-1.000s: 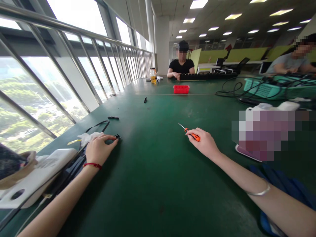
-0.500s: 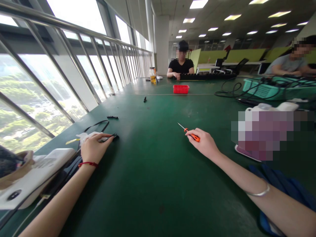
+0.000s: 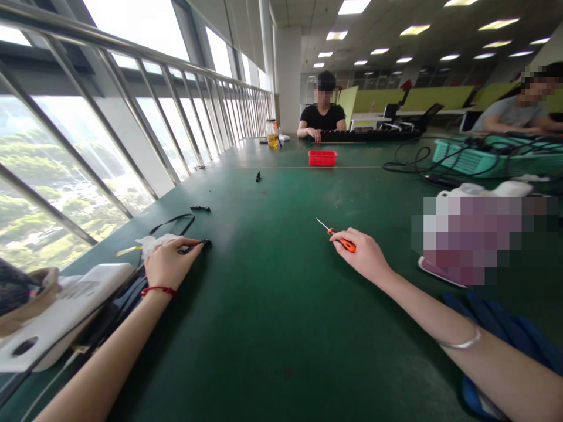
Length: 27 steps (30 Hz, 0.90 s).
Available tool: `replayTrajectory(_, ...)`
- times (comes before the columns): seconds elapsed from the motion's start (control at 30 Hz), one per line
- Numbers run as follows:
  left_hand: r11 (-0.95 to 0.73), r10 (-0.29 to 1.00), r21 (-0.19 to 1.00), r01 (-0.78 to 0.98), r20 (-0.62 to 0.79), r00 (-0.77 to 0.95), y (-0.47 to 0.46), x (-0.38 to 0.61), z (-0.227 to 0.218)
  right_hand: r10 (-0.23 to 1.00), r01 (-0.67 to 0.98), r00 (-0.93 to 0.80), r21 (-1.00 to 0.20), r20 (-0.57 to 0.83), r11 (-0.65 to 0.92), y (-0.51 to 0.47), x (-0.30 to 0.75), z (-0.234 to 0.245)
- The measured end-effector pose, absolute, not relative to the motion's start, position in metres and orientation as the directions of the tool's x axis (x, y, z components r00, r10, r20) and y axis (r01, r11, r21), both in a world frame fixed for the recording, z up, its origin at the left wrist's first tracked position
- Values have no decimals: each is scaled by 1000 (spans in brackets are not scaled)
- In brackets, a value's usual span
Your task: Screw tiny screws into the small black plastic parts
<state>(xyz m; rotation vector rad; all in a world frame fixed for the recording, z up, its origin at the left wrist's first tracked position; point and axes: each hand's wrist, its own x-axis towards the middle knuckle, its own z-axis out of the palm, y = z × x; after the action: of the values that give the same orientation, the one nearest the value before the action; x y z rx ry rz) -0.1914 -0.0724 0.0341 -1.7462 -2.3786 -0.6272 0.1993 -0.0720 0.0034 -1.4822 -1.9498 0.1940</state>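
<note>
My right hand [image 3: 363,249] is closed round the orange and black handle of a screwdriver [image 3: 347,243], its thin metal shaft pointing forward and left just over the green table [image 3: 264,305]. On the left, my left hand [image 3: 169,258] pinches a small black part [image 3: 206,242] between thumb and fingertips, at the table surface. The kind of this part is too small to make out. Just beyond that hand lies another small black piece [image 3: 201,208], with a black strap [image 3: 176,219] beside it. A crumpled clear plastic bag [image 3: 153,240] sits behind my left hand, partly hidden by it.
A red tray [image 3: 322,158] and a small black piece [image 3: 258,176] stand farther off. A teal basket of cables [image 3: 475,161] is at right, blue cloth [image 3: 492,328] under my right arm. A white case [image 3: 101,281] lies left, by the railing. Two people sit beyond.
The black part in my left fingertips has turned slightly and looks flatter. My right hand and the screwdriver have hardly moved.
</note>
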Motion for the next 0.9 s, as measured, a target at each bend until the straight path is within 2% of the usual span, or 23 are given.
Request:
replayTrajectory(0.13, 262, 892, 228, 938, 313, -326, -71, -190, 35, 896, 803, -138, -482, 423, 351, -72, 199, 4)
replayTrajectory(0.37, 286, 905, 258, 923, 242, -349, -69, -193, 37, 903, 809, -136, -479, 409, 339, -72, 199, 4)
replayTrajectory(0.6, 227, 940, 220, 949, 207, -272, -64, -197, 42, 901, 810, -134, -478, 412, 339, -72, 199, 3)
replayTrajectory(0.77, 114, 960, 206, 972, 231, -161, -63, -182, 43, 890, 796, -135, -487, 435, 359, -73, 198, 4)
replayTrajectory(0.9, -162, 957, 320, 934, 282, 69, -51, -142, 35, 864, 765, -144, -499, 483, 407, -76, 195, 9)
